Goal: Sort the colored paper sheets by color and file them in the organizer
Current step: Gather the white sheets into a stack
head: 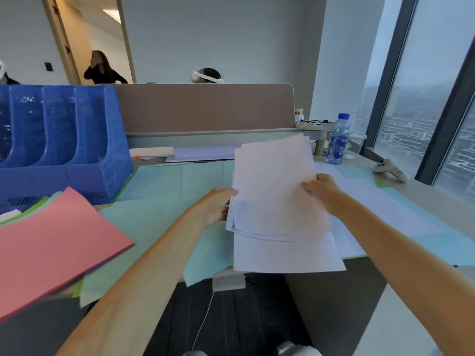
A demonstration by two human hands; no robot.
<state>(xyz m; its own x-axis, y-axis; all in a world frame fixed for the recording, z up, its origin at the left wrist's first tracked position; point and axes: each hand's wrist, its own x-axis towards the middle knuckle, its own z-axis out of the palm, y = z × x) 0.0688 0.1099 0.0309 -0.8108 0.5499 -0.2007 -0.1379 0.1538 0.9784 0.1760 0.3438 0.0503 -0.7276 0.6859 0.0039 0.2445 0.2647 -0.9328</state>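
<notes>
A loose stack of white sheets (272, 186) is tilted up above the desk's middle. My left hand (218, 204) grips its left edge and my right hand (321, 191) holds its right edge, thumb on top. More white sheets (285, 255) lie flat beneath it. Light blue-green sheets (164, 201) cover the desk. A pink stack (54, 242) lies at the near left over green and blue sheets, overhanging the desk edge. The blue slotted organizer (84, 140) stands at the far left; its visible slots look empty.
A water bottle (338, 140) stands at the far right by the window, with a white controller (389, 169) near it. A brown partition (205, 106) closes the desk's back, with people behind it. A power strip (228, 283) hangs under the front edge.
</notes>
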